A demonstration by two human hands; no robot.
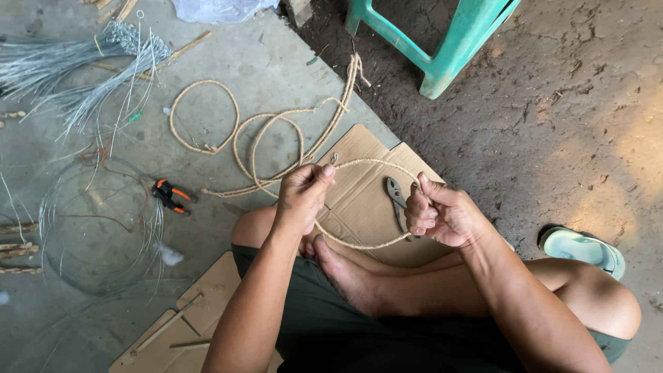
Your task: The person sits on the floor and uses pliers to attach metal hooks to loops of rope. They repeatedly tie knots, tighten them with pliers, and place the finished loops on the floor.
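I sit cross-legged on the ground and hold a rope-wrapped wire ring (366, 243) in front of me with both hands. My left hand (301, 197) pinches the ring's left side near a small wire eyelet at its top. My right hand (442, 214) is closed around the ring's right side. Grey metal pliers (396, 196) lie on the cardboard sheet (359, 148) inside the ring, just left of my right hand.
Several more rope-wrapped rings (204, 116) and a heart-shaped one (324, 131) lie on the concrete. Orange-handled cutters (170, 195), coiled wire (97, 221) and a bundle of straight wires (62, 65) are at left. A green plastic stool (442, 41) and a sandal (583, 249) stand on the dirt.
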